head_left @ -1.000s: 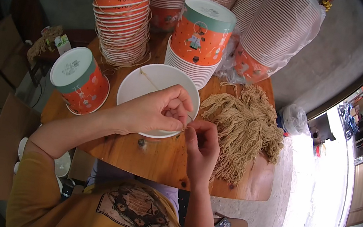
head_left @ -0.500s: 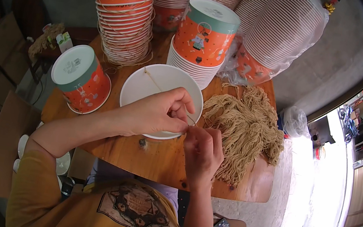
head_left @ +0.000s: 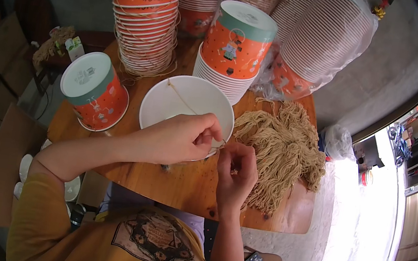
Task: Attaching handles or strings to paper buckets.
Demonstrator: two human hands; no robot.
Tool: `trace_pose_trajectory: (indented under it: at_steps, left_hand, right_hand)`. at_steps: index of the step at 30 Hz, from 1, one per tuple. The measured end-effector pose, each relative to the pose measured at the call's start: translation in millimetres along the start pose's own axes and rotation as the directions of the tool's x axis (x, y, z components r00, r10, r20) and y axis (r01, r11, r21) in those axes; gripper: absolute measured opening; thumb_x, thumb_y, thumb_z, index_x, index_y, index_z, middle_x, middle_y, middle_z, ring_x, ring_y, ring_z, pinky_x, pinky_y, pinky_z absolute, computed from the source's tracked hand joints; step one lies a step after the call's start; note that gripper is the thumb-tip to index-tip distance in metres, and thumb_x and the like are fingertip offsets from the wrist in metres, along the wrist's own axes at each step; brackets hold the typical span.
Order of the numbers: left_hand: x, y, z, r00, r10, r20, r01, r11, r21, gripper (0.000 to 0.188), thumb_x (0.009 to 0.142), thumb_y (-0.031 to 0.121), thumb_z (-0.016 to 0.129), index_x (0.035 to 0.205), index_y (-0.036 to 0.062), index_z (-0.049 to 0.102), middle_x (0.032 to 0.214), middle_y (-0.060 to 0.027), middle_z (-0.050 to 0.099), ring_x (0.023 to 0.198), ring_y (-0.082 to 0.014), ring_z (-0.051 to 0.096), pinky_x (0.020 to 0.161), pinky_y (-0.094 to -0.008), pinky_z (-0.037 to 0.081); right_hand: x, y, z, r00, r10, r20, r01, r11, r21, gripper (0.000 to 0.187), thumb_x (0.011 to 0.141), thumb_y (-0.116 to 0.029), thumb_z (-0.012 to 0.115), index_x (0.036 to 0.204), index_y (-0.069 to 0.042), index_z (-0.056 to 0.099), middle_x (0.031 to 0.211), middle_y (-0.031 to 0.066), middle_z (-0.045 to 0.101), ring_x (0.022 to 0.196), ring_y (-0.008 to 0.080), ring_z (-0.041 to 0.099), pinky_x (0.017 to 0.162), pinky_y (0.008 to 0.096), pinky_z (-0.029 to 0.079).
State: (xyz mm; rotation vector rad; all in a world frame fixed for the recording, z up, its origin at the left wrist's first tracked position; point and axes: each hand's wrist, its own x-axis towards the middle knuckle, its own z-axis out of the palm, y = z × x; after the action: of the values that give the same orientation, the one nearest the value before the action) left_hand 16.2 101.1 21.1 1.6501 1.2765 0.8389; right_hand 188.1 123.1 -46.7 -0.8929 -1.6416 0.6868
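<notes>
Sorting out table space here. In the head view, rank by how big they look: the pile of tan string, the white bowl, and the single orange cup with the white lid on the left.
1. Pile of tan string
2. White bowl, close to the pile in spread, so this order is unsure
3. Lidded orange cup, clearly smallest

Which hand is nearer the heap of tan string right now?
Right. The right hand rests against the left edge of the heap of tan string, fingers pinching a strand. The left hand lies farther left, over the rim of the white bucket.
</notes>
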Motion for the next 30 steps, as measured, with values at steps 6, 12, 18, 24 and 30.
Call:
trace_pose_trajectory:
  at_steps: [6, 12, 18, 24, 30]
  left_hand:
    - [-2.2, -5.0, 2.3, 0.989, 0.136, -0.06, -0.119, 0.968, 0.221, 0.011, 0.084, 0.008, 0.059, 0.092, 0.0013, 0.056, 0.089, -0.0102, 0.059, 0.084, -0.0244, 0.06, 0.075, -0.035, 0.049]
    - [-4.1, -8.7, 2.1, 0.975, 0.21, -0.075, -0.181, 0.942, 0.284, 0.009, 0.084, 0.009, 0.06, 0.09, 0.0025, 0.056, 0.091, -0.0093, 0.058, 0.087, -0.025, 0.058, 0.077, -0.0361, 0.049]
    - [-4.9, -8.0, 1.8, 0.977, 0.2, -0.076, -0.174, 0.949, 0.263, 0.01, 0.085, 0.007, 0.06, 0.092, 0.0021, 0.057, 0.093, -0.0088, 0.058, 0.086, -0.0223, 0.059, 0.075, -0.0332, 0.049]
    - [-7.1, -3.2, 3.4, 0.98, 0.177, -0.091, -0.149, 0.955, 0.258, 0.011, 0.086, 0.008, 0.061, 0.092, 0.0023, 0.055, 0.093, -0.0094, 0.058, 0.086, -0.0239, 0.059, 0.074, -0.0349, 0.048]
    - [-7.8, -9.5, 1.9, 0.923, 0.374, -0.091, -0.302, 0.851, 0.43, 0.013, 0.087, 0.01, 0.059, 0.09, 0.0022, 0.049, 0.089, -0.0123, 0.058, 0.086, -0.0317, 0.058, 0.075, -0.0416, 0.047]
  right_hand:
    - [-0.5, -1.6, -0.6, 1.0, 0.02, 0.0, -0.02, 0.999, 0.039, 0.011, 0.084, 0.005, 0.065, 0.089, -0.003, 0.058, 0.078, 0.0011, 0.053, 0.061, 0.0058, 0.049, 0.054, 0.02, 0.04]
    - [-4.5, 8.3, -4.3, 0.968, 0.247, 0.05, -0.249, 0.906, 0.342, 0.008, 0.088, 0.0, 0.062, 0.095, -0.003, 0.058, 0.079, -0.0025, 0.055, 0.065, 0.0025, 0.047, 0.057, 0.019, 0.04]
    - [-0.7, -8.2, -12.2, 0.987, 0.063, 0.149, -0.09, 0.979, 0.181, 0.023, 0.085, -0.001, 0.065, 0.107, -0.005, 0.06, 0.078, -0.0008, 0.054, 0.063, 0.006, 0.05, 0.057, 0.0209, 0.043]
    - [-0.6, -12.2, -11.7, 0.968, -0.197, 0.158, 0.228, 0.95, -0.212, 0.021, 0.08, -0.001, 0.071, 0.099, -0.006, 0.061, 0.077, 0.0047, 0.054, 0.06, 0.0165, 0.055, 0.053, 0.0282, 0.046]
    - [-4.2, -11.6, -14.7, 0.964, -0.225, 0.141, 0.255, 0.933, -0.255, 0.014, 0.081, 0.001, 0.07, 0.089, -0.005, 0.06, 0.075, 0.0062, 0.055, 0.06, 0.0187, 0.056, 0.051, 0.0297, 0.046]
